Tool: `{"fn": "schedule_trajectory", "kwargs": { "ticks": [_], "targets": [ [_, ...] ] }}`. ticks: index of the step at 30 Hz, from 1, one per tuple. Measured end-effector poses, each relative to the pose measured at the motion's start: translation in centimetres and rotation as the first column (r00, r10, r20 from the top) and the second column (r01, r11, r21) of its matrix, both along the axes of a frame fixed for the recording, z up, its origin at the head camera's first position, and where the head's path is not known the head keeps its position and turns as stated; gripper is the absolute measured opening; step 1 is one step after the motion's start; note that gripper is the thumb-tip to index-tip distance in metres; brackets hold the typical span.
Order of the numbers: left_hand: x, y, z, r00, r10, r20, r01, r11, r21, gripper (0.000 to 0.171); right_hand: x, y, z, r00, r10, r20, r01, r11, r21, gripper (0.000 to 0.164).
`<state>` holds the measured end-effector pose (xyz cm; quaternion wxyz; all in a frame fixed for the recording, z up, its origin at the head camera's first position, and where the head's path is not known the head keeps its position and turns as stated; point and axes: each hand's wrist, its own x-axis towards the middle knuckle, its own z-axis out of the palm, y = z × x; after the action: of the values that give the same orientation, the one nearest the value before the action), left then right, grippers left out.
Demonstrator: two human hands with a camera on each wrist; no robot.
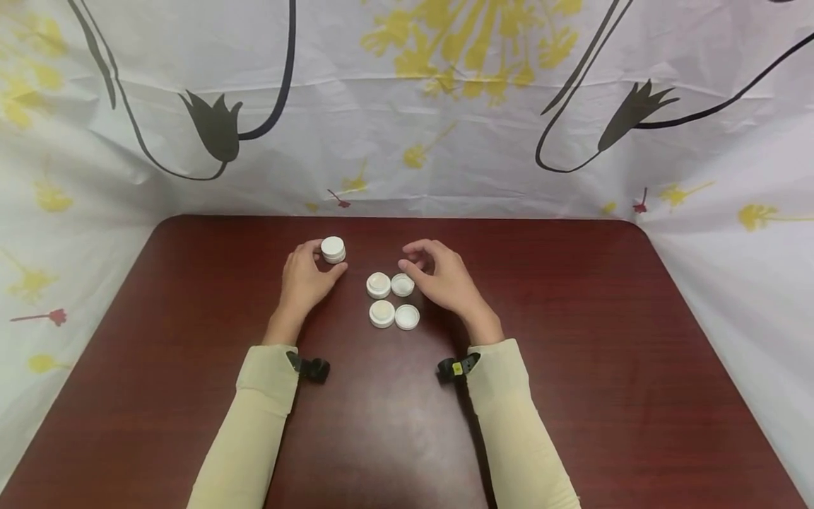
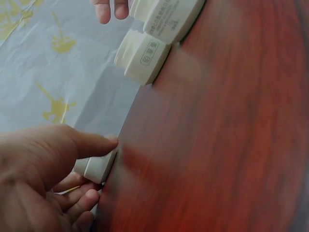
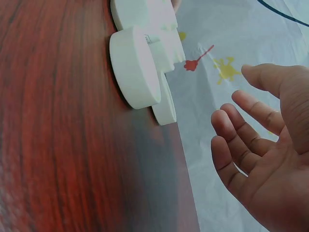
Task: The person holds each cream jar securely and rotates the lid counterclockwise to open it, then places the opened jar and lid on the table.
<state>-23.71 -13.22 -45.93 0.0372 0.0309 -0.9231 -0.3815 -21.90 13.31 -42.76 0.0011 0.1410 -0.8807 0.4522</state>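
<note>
In the head view my left hand (image 1: 305, 279) curves around a small white lidded jar (image 1: 333, 249), fingers at its left side and the thumb along its near side. In the left wrist view the thumb overlaps this jar (image 2: 100, 166). My right hand (image 1: 441, 274) hovers with loosely bent fingers and nothing in it, beside an upturned white lid (image 1: 403, 285). Left of that lid stands an uncapped jar (image 1: 378, 285). Nearer me is a second uncapped jar (image 1: 381, 314), with another upturned lid (image 1: 407, 317) at its right.
The dark red wooden table (image 1: 604, 367) has rounded far corners. A pale curtain (image 1: 483, 155) with yellow and grey flowers hangs behind it and along both sides. Black wrist straps with cameras sit over both pale sleeves (image 1: 248, 431).
</note>
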Motion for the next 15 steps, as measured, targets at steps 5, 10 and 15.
{"fn": "schedule_trajectory", "kwargs": {
  "ticks": [5,10,15],
  "targets": [
    [-0.17,0.32,-0.29,0.999,0.035,-0.014,-0.035,0.999,-0.019,0.068,0.16,0.11,0.07,1.000,-0.002,0.006,0.002,1.000,-0.014,0.035],
    [-0.43,0.50,-0.66,0.998,0.051,-0.033,-0.053,0.997,-0.062,0.061,0.39,0.38,0.06,1.000,-0.012,0.012,0.012,1.000,-0.013,0.035],
    [-0.39,0.85,-0.38,0.999,0.034,-0.041,-0.036,0.998,-0.045,0.057,0.48,0.71,0.11,1.000,-0.021,0.017,0.021,1.000,-0.011,0.035]
  ]
}}
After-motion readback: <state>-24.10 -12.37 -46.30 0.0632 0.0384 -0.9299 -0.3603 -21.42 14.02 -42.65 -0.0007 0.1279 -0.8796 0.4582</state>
